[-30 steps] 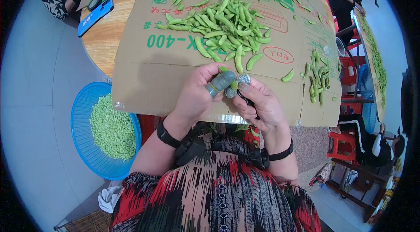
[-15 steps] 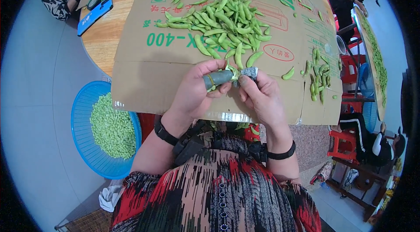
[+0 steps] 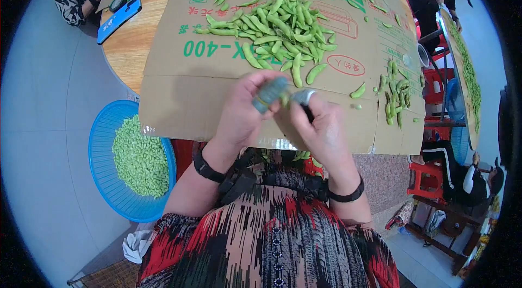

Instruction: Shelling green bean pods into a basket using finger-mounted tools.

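Note:
My left hand (image 3: pixel 246 104) is closed over the near part of the cardboard, with a grey-green cover on a finger, held by a yellowish band. A small green bean pod (image 3: pixel 284 99), blurred by motion, shows at its fingertips. My right hand (image 3: pixel 321 124) is beside it, fingers curled in a pinch and a grey cover on one finger; whether anything is in that pinch is hidden. Just beyond both hands lies a heap of green bean pods (image 3: pixel 283 30) on the flattened cardboard (image 3: pixel 185 95). A loose bean (image 3: pixel 356 106) rests right of my right hand.
A blue basket (image 3: pixel 98 157) of shelled beans stands low at the left. A blue phone (image 3: pixel 118 20) lies on the wooden table (image 3: pixel 128 51). More pods (image 3: pixel 398 92) lie at the right. Co-workers sit or stand near another table (image 3: pixel 461 65) and red stools (image 3: pixel 427 179).
The opened pod between my hands is no longer seen the same way; my right hand has shifted slightly down and turned. A loose bean now lies on the cardboard to its right.

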{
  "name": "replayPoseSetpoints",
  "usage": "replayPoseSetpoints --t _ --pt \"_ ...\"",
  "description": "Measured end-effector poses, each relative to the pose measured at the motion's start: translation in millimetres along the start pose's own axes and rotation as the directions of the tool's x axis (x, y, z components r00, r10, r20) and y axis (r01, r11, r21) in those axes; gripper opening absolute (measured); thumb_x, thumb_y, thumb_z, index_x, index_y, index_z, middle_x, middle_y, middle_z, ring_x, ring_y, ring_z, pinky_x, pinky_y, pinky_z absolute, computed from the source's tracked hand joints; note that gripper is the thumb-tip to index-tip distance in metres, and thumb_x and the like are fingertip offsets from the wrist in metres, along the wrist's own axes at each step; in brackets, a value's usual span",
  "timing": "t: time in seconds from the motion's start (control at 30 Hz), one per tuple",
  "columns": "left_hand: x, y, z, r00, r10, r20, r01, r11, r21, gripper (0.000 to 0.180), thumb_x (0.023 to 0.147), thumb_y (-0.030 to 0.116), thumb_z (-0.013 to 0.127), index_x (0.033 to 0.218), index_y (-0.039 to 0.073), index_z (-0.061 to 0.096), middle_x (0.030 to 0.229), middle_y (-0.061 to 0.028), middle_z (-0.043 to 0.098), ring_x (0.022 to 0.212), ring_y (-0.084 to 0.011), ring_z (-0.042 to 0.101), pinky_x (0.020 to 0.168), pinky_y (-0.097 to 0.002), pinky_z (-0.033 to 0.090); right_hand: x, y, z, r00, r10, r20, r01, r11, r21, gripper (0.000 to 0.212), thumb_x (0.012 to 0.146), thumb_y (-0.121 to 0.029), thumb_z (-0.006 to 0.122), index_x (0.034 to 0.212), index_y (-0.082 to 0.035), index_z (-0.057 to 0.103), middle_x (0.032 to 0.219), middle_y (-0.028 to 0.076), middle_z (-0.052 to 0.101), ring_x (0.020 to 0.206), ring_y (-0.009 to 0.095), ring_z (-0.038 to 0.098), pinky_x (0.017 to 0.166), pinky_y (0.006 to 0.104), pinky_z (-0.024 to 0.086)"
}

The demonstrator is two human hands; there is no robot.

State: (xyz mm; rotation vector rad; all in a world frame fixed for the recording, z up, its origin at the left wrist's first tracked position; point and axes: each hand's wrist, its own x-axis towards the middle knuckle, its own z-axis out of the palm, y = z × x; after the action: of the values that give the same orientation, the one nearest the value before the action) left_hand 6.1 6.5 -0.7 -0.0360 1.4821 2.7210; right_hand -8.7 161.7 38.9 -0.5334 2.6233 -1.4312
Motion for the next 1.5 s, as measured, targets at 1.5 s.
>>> replayPoseSetpoints --t 1.5 --pt "-4.3 4.0 -1.1 0.995 -0.079 0.066 0.088 0.985 -0.148 0.013 0.083 0.006 0.060 0.096 0.005 0.061 0.081 0.0040 0.057 0.066 -0.0015 0.048 0.057 -0.0155 0.036 2.0 6.2 -6.4 0.857 0.085 0.509 -0.496 0.405 0.768 0.018 0.095 -0.017 0.045 0.090 -0.005 0.057 0.061 -0.005 0.047 0.046 0.000 0.032 0.041 0.0164 0.026"
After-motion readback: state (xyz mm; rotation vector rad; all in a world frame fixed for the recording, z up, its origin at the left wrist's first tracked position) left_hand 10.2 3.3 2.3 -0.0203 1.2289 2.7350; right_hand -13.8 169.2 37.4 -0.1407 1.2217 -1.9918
